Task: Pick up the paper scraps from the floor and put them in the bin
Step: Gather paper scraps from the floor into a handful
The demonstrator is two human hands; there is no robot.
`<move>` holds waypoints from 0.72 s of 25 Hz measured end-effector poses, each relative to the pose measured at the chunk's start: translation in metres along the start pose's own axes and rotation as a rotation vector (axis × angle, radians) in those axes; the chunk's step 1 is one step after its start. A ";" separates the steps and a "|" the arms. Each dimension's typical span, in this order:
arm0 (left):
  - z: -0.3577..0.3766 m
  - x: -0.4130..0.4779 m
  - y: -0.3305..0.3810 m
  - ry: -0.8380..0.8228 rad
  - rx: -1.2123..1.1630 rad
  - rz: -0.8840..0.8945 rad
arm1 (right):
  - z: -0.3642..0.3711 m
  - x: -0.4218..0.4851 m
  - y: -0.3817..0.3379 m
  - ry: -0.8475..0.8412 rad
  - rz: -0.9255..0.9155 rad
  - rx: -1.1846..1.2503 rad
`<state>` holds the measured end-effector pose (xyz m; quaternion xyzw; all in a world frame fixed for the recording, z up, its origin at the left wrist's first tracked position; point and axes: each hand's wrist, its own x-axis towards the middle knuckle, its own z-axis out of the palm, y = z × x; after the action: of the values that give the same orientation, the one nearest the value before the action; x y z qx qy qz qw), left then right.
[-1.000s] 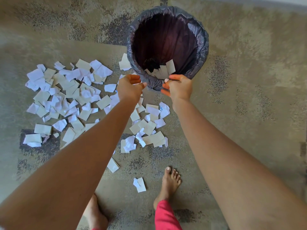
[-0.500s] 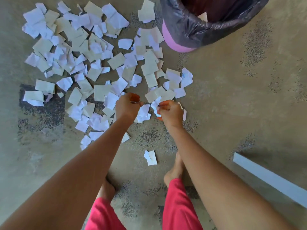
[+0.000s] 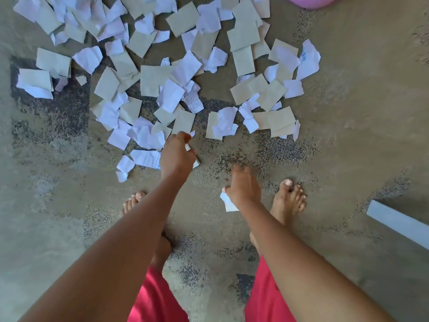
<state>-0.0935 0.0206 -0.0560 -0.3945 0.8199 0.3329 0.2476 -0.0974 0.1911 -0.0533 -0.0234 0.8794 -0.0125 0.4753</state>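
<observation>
Head view: two bare hands reaching down to torn paper on a speckled floor

A person stands barefoot, looking straight down with both arms stretched toward the floor, which is grey-brown with dark speckled patches. A wide spread of paper scraps, white and pale beige, mostly rectangular and overlapping, covers the upper half of the view from the left edge to right of centre.

The left hand is at the near edge of that spread, its back toward the camera and its fingers curled. It grips a few held scraps, whose corners stick out on the hand's right side.

The right hand is lower in the view and apart from the main spread, above bare floor. Its fingers point away and are blurred. Its thumb touches the upper edge of a single white scrap, which is partly hidden under the wrist. Whether the scrap is pinched or only touched cannot be told.

Only a curved pink sliver of the bin shows, at the top edge right of centre, just beyond the farthest scraps and well apart from both hands.

The left foot shows beside the left forearm, and the right foot is just right of the right hand. Red trouser legs fill the bottom centre. A pale flat strip lies slanted on the floor at the right edge
</observation>
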 end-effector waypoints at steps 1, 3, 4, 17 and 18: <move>0.006 0.002 -0.008 0.009 0.044 0.014 | 0.012 0.000 0.001 0.019 0.030 -0.031; 0.014 0.002 -0.022 0.013 0.137 0.037 | 0.032 -0.002 0.006 0.067 0.052 -0.090; 0.017 0.002 -0.026 0.015 0.183 0.048 | 0.041 -0.003 0.009 0.098 0.051 -0.115; 0.034 0.013 -0.046 0.024 0.495 0.179 | 0.077 0.000 0.012 0.123 -0.193 -0.369; 0.034 0.014 -0.046 0.029 0.495 0.172 | 0.076 0.002 0.009 0.107 -0.208 -0.337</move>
<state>-0.0592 0.0180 -0.1034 -0.2555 0.9104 0.1364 0.2956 -0.0352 0.2003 -0.0968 -0.1924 0.8860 0.0847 0.4132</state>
